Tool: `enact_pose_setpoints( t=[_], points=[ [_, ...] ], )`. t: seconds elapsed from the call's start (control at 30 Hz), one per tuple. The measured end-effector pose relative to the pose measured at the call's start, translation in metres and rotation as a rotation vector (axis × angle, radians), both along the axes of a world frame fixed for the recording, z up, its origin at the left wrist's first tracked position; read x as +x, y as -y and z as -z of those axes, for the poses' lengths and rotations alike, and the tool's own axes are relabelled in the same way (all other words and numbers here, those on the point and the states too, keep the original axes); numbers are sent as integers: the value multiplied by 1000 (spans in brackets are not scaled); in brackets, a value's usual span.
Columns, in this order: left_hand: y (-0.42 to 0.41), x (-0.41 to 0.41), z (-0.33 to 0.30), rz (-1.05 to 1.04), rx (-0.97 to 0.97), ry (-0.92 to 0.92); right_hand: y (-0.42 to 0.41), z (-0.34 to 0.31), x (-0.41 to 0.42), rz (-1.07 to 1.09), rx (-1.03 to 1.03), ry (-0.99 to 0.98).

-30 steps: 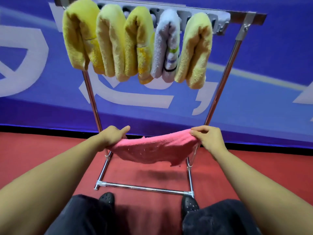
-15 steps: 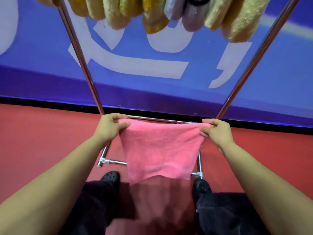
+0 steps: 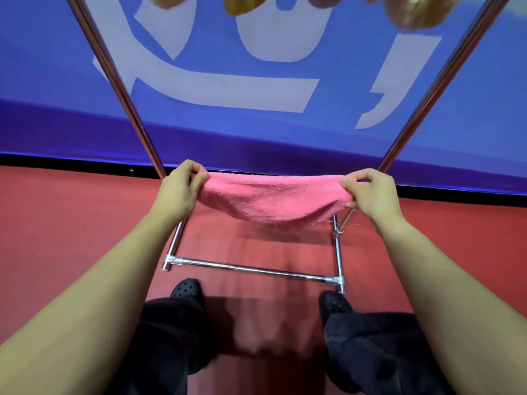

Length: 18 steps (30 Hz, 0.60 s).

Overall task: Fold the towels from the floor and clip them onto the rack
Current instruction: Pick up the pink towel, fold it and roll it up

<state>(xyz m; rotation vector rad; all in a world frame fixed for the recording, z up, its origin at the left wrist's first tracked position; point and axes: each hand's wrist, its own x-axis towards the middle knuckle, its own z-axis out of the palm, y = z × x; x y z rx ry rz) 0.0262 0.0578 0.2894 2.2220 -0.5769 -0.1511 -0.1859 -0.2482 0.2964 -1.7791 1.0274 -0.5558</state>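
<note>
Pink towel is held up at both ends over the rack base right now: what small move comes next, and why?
Probably bring the two hands together to fold it once more. The pink towel sags in a wide band between the left hand and the right hand, each pinching an end. The hanging towels at the top edge look like narrower bundles, so this one seems too wide to clip yet.
</note>
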Motion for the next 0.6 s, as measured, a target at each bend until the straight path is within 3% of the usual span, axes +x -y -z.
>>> enact_pose_setpoints(
  t=[0.2, 0.37, 0.47, 0.6],
  points=[
    [-1, 1, -8, -113, -261, -54, -9, -17, -7, 12, 350, 395],
    [15, -10, -30, -221, -671, -454, -7, -29, -9, 98, 602, 612],
    [18, -15, -31, -134, -699, -520, -5, -28, -10, 85, 437, 491],
    [12, -11, -26, -43, -469, -286, -1, -26, -10, 89, 191, 363]
  ],
)
